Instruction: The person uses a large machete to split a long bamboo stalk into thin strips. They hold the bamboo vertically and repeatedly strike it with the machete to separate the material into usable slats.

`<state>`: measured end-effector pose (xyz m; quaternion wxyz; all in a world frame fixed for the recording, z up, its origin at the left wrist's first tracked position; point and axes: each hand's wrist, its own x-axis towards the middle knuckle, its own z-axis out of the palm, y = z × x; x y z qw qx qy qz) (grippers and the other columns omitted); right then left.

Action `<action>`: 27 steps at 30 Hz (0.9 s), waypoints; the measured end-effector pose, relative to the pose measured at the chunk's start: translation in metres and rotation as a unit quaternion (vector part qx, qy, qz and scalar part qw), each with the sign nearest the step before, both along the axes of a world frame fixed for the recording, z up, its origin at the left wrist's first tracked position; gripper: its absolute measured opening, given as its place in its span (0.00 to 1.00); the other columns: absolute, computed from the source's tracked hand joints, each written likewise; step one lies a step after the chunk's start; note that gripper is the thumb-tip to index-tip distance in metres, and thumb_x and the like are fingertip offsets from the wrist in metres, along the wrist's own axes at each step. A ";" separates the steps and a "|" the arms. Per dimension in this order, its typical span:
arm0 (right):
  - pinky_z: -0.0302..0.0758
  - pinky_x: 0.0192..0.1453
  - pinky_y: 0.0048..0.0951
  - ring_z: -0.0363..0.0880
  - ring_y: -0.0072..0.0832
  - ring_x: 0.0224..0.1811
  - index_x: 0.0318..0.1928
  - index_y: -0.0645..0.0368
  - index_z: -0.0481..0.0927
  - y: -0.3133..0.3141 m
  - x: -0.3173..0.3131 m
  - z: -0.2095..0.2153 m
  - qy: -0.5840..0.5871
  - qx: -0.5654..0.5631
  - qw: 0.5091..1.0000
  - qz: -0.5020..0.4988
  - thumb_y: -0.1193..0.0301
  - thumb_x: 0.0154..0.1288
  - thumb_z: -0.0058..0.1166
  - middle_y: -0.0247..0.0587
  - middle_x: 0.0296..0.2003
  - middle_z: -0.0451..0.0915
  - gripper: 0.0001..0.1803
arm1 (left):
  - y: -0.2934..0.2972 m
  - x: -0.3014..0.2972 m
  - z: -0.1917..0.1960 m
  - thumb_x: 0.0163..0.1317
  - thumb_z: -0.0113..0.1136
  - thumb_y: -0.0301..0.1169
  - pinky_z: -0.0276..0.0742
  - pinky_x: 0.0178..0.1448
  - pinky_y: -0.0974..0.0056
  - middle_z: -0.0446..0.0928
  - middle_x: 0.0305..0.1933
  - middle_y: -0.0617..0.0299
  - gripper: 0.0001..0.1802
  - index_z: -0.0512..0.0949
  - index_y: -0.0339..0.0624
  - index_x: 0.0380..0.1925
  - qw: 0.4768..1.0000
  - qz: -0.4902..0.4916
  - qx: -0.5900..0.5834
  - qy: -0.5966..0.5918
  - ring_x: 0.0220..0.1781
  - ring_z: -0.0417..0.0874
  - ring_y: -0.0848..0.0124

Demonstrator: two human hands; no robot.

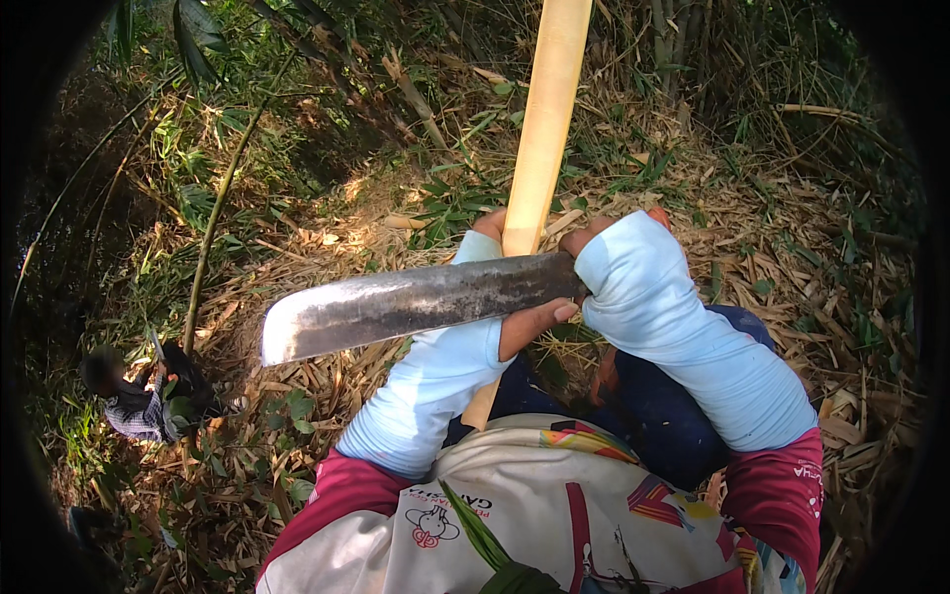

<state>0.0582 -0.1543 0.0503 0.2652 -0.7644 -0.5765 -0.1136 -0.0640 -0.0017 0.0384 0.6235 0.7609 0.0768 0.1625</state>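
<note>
A long, pale strip of split bamboo (542,129) runs from the top of the picture down toward my lap. My left hand (524,328) is closed round it; its thumb shows below the blade and some fingers show at the strip's far side. Across the strip lies a machete (416,304), its broad, dark-stained blade pointing left with a bright, squared tip. The fingers of my right hand (590,238) are closed at the blade's right end, where hand and sleeve hide the handle. Both forearms wear light blue sleeves. The strip's lower end (481,404) hangs near my thighs.
Dry bamboo leaves and sheaths (762,247) litter the ground. A thin green bamboo stem (216,218) rises on the left. Beyond it, at the far left, another person (148,401) sits low, holding a blade. A broken stump (416,99) and dense stems stand ahead.
</note>
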 end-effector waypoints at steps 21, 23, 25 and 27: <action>0.67 0.35 0.48 0.82 0.40 0.32 0.34 0.50 0.80 -0.002 -0.005 0.006 -0.042 -0.058 0.994 -0.081 0.67 0.49 0.60 0.40 0.28 0.80 0.09 | -0.007 -0.002 -0.007 0.48 0.80 0.35 0.77 0.55 0.64 0.78 0.48 0.54 0.43 0.61 0.32 0.58 0.997 0.037 0.052 -0.042 0.50 0.80 0.70; 0.68 0.34 0.48 0.82 0.41 0.32 0.33 0.51 0.80 -0.001 -0.003 0.003 -0.029 -0.037 0.997 -0.063 0.68 0.48 0.60 0.41 0.27 0.79 0.09 | -0.008 -0.001 -0.007 0.48 0.80 0.35 0.78 0.52 0.65 0.77 0.46 0.56 0.42 0.63 0.32 0.56 0.997 0.039 0.032 -0.064 0.47 0.80 0.71; 0.70 0.34 0.48 0.82 0.43 0.31 0.33 0.52 0.79 -0.001 -0.001 -0.001 -0.001 -0.003 0.999 -0.035 0.69 0.47 0.60 0.43 0.26 0.78 0.09 | -0.009 -0.002 -0.004 0.48 0.80 0.35 0.78 0.52 0.64 0.77 0.46 0.56 0.43 0.62 0.32 0.57 0.997 0.037 0.000 -0.065 0.47 0.80 0.71; 0.73 0.34 0.46 0.81 0.45 0.31 0.32 0.54 0.78 -0.001 0.000 -0.003 0.013 -0.016 1.000 -0.016 0.70 0.47 0.60 0.45 0.25 0.77 0.09 | -0.007 -0.002 -0.001 0.47 0.80 0.35 0.77 0.57 0.63 0.76 0.50 0.53 0.48 0.58 0.31 0.61 0.999 0.024 0.026 -0.039 0.52 0.80 0.69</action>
